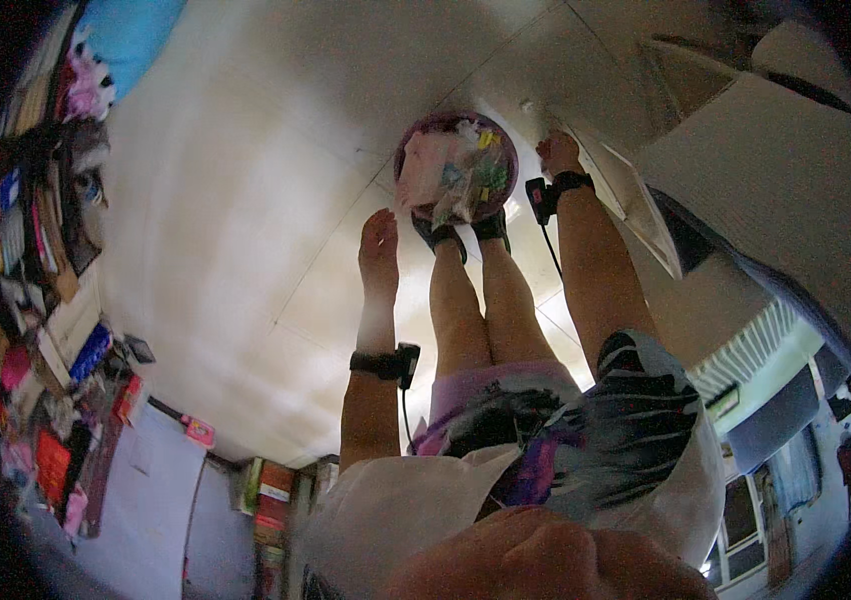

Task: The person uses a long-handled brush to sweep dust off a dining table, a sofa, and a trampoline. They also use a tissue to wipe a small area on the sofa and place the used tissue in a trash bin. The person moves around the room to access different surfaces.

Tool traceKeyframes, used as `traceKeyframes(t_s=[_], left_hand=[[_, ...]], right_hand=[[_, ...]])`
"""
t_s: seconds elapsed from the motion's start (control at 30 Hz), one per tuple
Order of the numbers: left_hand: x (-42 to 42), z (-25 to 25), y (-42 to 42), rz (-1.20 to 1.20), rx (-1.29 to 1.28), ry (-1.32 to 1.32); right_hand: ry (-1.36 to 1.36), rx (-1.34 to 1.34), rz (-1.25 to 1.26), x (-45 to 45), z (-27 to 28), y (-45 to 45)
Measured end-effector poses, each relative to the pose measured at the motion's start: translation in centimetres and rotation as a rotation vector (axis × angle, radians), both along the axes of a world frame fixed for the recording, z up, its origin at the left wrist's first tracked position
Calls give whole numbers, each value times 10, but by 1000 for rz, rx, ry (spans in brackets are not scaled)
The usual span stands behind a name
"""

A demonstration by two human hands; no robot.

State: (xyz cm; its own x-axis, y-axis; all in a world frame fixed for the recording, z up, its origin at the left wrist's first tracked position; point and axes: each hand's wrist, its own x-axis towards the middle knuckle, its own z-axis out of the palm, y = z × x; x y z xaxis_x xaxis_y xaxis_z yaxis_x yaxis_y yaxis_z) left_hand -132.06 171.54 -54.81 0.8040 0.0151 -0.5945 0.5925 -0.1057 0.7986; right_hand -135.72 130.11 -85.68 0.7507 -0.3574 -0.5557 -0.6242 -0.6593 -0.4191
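My left hand (379,244) hangs to the left of my legs, with its fingers slightly curled. Nothing shows in it, though the blur hides how far apart the fingers are. A round, dark purple-rimmed bin (400,159) stands on the floor at my feet. Plastic bags and wrappers (463,169) fill it, in clear, pinkish, green and yellow. To the bin's right is my right hand (562,154), fingers bent, close to the upper end of a pale tilted panel (624,184). Whether it touches or grips the panel is unclear.
Crowded shelves (58,300) with books and small objects line the left side. A large grey-beige surface (763,165) rises at the right, beside a dark edge. Black devices (407,365) with cables are strapped to both wrists. Tiled floor (245,187) extends around the bin.
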Motion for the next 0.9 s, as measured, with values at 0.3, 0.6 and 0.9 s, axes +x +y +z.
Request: traceKeyframes(t_s=[0.3,0.6,0.9], left_hand=[[57,-71,-17,-322,320,36],[68,-125,-14,-442,470,-38],[37,-82,-20,-380,431,32]], right_hand=[[142,391,-701,71,-34,11],[-89,-608,422,56,-142,-2],[-356,-123,-381,49,-1,12]])
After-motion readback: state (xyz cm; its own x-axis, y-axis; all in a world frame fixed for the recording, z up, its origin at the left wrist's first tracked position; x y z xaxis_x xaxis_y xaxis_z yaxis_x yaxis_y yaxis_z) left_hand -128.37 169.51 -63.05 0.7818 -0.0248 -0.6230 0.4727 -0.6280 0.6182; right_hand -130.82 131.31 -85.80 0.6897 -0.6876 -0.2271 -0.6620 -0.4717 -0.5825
